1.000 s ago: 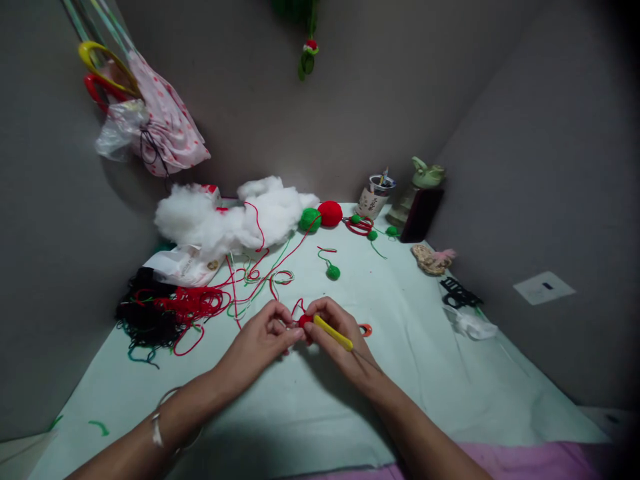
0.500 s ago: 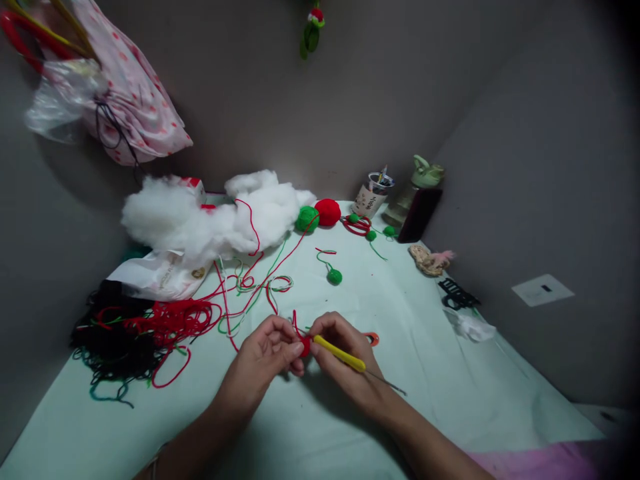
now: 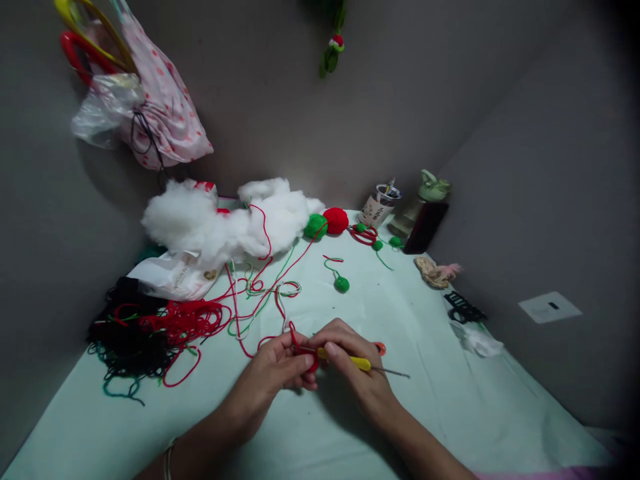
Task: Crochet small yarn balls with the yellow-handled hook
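Note:
Between the fingers of my left hand (image 3: pixel 280 363) is a small red crochet piece (image 3: pixel 313 363), partly covered by the thumb. Red yarn loops up over the index finger and runs back to the left. My right hand (image 3: pixel 357 363) grips a crochet hook (image 3: pixel 361 363) by its yellow handle, thumb on top. The hook's front end points left and meets the red piece; its thin metal rear end sticks out to the right. Behind the right hand an orange object (image 3: pixel 381 349) shows in part.
White stuffing (image 3: pixel 200 223) lies at the back left, tangled red yarn (image 3: pixel 200 320) and black yarn (image 3: pixel 133 333) before it. A green ball (image 3: pixel 342 285) sits beyond my hands. Red-handled scissors (image 3: pixel 364 235), a pen cup (image 3: pixel 377 208) and a bottle (image 3: pixel 410 213) stand farther back.
The whole view has shifted, so the scene sits further right. My right hand has turned the hook flatter, and its thumb now lies over the handle.

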{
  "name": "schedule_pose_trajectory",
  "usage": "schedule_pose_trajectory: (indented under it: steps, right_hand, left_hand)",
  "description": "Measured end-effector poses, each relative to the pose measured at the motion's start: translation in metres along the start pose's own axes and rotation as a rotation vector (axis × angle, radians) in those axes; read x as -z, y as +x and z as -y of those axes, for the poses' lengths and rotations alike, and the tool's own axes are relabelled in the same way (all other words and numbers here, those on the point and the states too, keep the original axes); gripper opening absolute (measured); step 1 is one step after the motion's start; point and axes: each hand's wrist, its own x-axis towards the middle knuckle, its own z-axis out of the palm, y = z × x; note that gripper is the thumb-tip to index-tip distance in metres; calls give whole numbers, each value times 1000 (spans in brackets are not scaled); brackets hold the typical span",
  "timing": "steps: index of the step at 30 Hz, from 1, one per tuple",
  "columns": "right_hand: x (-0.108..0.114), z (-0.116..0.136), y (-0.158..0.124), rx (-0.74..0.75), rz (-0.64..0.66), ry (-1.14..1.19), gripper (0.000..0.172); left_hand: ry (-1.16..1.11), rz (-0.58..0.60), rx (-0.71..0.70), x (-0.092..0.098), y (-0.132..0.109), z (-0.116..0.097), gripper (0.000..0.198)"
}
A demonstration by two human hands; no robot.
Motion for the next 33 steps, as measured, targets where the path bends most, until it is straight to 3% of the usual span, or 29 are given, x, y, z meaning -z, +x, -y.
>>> schedule_pose_trajectory:
  steps: [9, 15, 18, 21, 27, 33]
  right_hand:
    - [1, 5, -2, 6, -134, 40, 38]
    - [12, 24, 1, -266, -170, 459, 47]
    - [21, 33, 3, -296, -211, 435, 49]
    - [26, 35, 4, -267, -180, 353, 48]
    - [16, 26, 2, -132, -63, 221, 18]
    - [4, 28, 4, 26, -29, 37, 17]
  left_hand:
    - [-37, 65, 7, 1, -3, -9, 27]
    - [-51, 20, 23, -1, -4, -12, 26]
    - [-73, -28, 0, 0, -4, -13, 27]
    - [-97, -59, -23, 1, -4, -12, 30]
    - [-129, -63, -47, 3, -3, -8, 32]
    - [-147, -75, -62, 4, -1, -6, 32]
